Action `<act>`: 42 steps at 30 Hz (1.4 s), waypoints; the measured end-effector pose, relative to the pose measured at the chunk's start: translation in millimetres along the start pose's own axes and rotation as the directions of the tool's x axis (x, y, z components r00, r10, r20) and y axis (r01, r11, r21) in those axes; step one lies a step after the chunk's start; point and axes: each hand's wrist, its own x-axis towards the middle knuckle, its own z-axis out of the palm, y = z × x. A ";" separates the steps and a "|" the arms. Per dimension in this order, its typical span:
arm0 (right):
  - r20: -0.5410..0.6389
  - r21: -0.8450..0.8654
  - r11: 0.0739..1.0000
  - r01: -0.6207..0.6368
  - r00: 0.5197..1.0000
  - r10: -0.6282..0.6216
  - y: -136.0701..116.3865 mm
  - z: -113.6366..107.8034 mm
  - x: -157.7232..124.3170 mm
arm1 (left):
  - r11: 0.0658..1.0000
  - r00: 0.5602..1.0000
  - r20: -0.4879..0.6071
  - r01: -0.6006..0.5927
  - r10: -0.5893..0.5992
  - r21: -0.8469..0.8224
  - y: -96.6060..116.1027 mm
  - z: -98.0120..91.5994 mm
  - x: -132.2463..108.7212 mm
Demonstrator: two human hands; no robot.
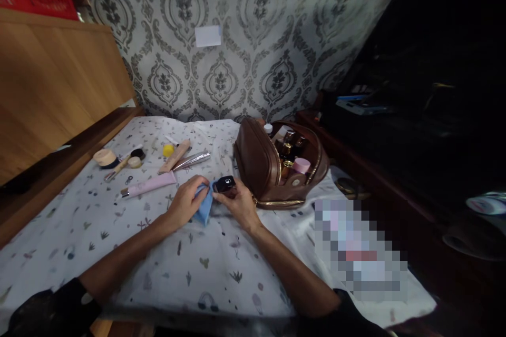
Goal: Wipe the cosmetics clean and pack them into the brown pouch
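Observation:
Near the middle of the cloth-covered surface, my left hand (185, 201) pinches a blue cloth (204, 208), which hangs down from the fingers. My right hand (240, 205) grips a small black cosmetic container (224, 184) with a light mark on it. The cloth touches or nearly touches the container's left side. Just right of my right hand stands a brown cosmetic bag (253, 160), unzipped, with several bottles and jars inside. Among them is a pink-lidded jar (301, 165). A pink tube (150, 185) lies left of my left hand.
A silver tube (192, 160), a beige tube (174, 156), a yellow item (168, 150), a brush (117, 168) and a beige-lidded jar (105, 157) lie at the left. A wooden cabinet (59, 73) borders that side. Behind is a patterned wall (245, 37); dark furniture stands right.

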 end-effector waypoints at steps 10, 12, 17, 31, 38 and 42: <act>-0.071 0.161 0.985 -0.058 0.995 0.070 -17.9 1.4 -3.3 | 0.999 0.997 0.065 -0.043 0.044 -0.027 17.1 -4.6 1.9; -0.059 0.256 0.964 -0.068 0.995 0.086 -25.9 0.9 -4.4 | 0.996 0.996 0.074 0.056 -0.050 -0.075 12.7 -6.9 1.2; 0.056 0.466 0.873 -0.147 0.989 0.137 -46.0 -7.0 -5.8 | 0.738 0.880 0.247 0.475 -0.406 -0.478 18.7 -10.8 1.1; -0.180 0.255 0.967 -0.026 0.981 0.073 -142.6 -107.4 -29.6 | 0.954 0.993 0.047 -0.092 0.110 -0.287 90.3 -7.7 46.4; -0.381 -0.187 0.958 0.216 0.883 -0.273 -154.8 -180.3 -24.6 | 0.643 0.730 0.291 -0.683 0.618 0.346 112.7 11.9 105.4; -0.319 -0.275 0.931 0.242 0.890 -0.326 -141.8 -194.3 -14.6 | 0.419 0.616 0.492 -0.785 0.616 0.457 100.3 16.3 114.8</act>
